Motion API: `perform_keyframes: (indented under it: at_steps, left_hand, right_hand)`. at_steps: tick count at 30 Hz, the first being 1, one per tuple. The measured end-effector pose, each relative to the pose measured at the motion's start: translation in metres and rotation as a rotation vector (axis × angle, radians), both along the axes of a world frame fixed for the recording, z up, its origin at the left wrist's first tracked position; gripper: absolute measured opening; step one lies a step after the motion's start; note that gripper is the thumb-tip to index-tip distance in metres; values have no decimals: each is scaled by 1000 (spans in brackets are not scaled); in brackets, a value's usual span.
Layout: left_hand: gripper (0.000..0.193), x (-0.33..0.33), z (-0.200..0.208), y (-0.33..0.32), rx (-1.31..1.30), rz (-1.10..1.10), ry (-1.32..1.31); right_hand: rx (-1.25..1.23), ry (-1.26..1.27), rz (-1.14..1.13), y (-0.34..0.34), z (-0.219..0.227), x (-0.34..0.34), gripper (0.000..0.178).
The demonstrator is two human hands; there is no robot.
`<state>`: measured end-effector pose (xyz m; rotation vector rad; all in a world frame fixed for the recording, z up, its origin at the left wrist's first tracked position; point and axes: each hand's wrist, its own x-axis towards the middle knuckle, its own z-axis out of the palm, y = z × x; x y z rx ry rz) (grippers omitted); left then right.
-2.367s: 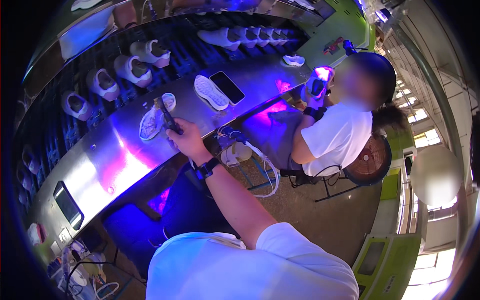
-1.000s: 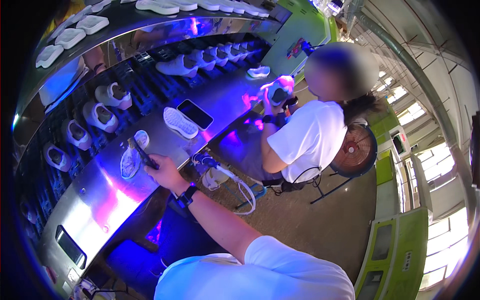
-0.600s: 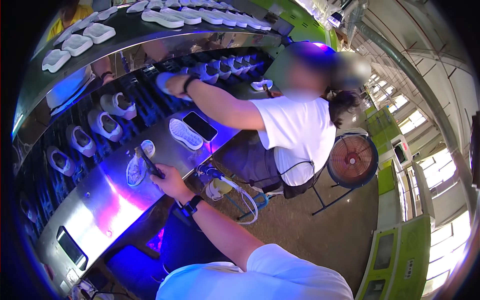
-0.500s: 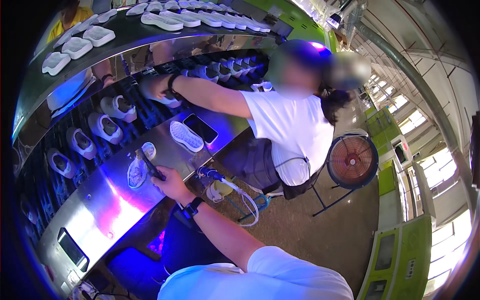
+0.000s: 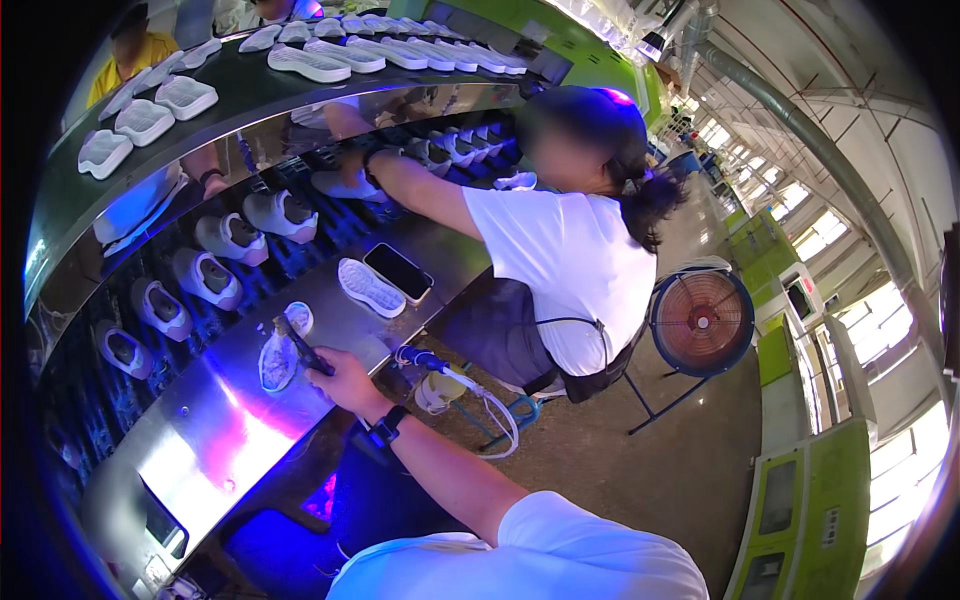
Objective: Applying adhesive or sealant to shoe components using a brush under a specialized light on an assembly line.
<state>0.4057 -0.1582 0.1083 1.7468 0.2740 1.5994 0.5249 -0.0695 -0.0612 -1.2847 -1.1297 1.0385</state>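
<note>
My right hand (image 5: 350,383), with a dark watch on its wrist, is closed round the dark handle of a slim brush-like tool (image 5: 305,350). The tool's tip lies over a whitish sole-shaped piece (image 5: 277,364) on the metal bench; the tool crosses its middle, so I cannot see whether it is one piece or two. My left hand is out of view. Up and to the right of my hand lies a white shoe sole (image 5: 370,289), beside a dark-screened phone (image 5: 398,271).
Grey-white shoes (image 5: 207,277) stand in a row on the dark conveyor (image 5: 90,400) behind the metal bench (image 5: 215,395). White soles (image 5: 310,62) line the upper shelf. At right, a co-worker in a white shirt (image 5: 560,240) reaches to the conveyor; a fan (image 5: 702,322) stands behind.
The view has shifted slightly. The shoes have moved left along the conveyor, and another now stands clear of the co-worker's hand. My right hand keeps its hold on the tool over the whitish piece.
</note>
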Motion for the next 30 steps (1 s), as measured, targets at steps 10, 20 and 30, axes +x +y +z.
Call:
perform_keyframes:
  at_steps: [10, 20, 30]
  left_hand:
    - [34, -211, 15, 21, 113, 355, 389]
    - [21, -382, 98, 73, -359, 410, 721]
    - [58, -309, 34, 336, -127, 836, 1529]
  right_hand:
    - [-31, -231, -57, -7, 5, -52, 34]
    - [-63, 56, 56, -21, 89, -149, 23]
    - [-67, 92, 34, 48, 113, -85, 39]
